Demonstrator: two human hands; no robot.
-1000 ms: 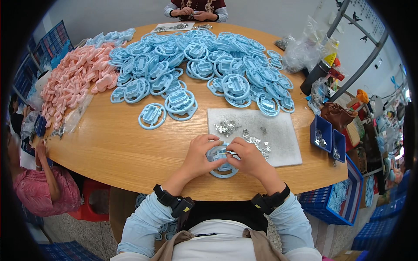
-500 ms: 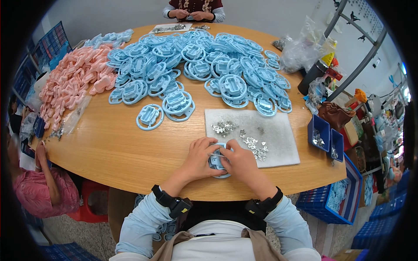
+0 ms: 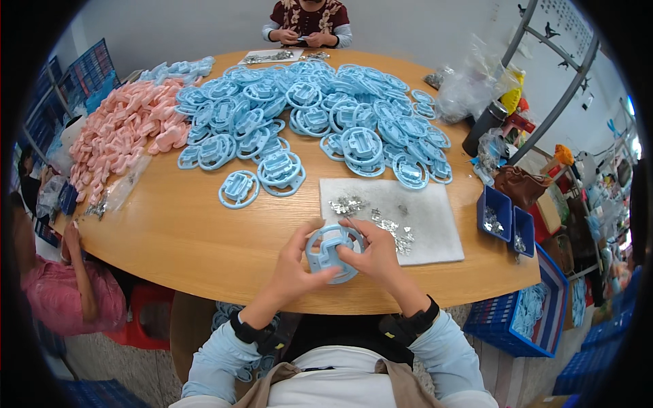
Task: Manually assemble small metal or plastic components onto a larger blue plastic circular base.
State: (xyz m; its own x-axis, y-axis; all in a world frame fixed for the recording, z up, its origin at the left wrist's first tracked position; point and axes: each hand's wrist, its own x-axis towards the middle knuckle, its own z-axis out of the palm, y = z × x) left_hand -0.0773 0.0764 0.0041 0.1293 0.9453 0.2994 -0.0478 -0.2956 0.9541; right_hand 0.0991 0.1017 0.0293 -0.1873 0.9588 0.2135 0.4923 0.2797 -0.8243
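Note:
A round light blue plastic part (image 3: 327, 251), an open ring with a raised housing across its middle, is held between my two hands above the table's near edge. My left hand (image 3: 292, 266) grips it from the left, thumb low and fingers at the upper rim. From the other side my right hand (image 3: 379, 253) closes on it, with its thumb pressed on the housing. A thin dark sliver, perhaps a tool, shows by the right fingertips; its kind is unclear. Small silvery metal pieces (image 3: 393, 231) lie beside my right hand on a white pad (image 3: 435, 224).
A large pile of similar blue parts (image 3: 306, 95) covers the table's far half, with pink plastic parts (image 3: 129, 129) to its left. Two dark blue bins (image 3: 494, 212) hold metal pieces at the right. Co-workers sit across (image 3: 309, 24) and at the left (image 3: 75, 292).
Both hands have lifted the blue part off the tabletop and tilted it. The left hand has shifted its grip, and the thin metal strip seen across the housing no longer shows there.

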